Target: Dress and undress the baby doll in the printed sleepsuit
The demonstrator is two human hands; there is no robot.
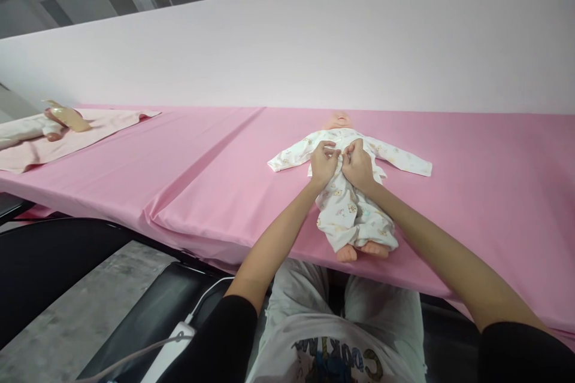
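Note:
A baby doll (pixel 340 120) lies on its back on the pink cloth, its head toward the wall and its bare feet toward me. It wears a white printed top (pixel 291 154) with both sleeves spread out, and white printed trousers (pixel 339 213). My left hand (pixel 324 161) pinches the white fabric at the doll's middle. Close beside it on the right, my right hand (pixel 357 164) is also closed on fabric there. The fingertips nearly meet, and they partly hide what they hold.
The pink-covered table (pixel 215 161) runs across the view below a white wall (pixel 287 54). At the far left, another doll (pixel 27 130) and a yellowish bottle (pixel 70 118) lie on a light pink towel (pixel 105 125). A white power strip (pixel 168 353) is at the lower left.

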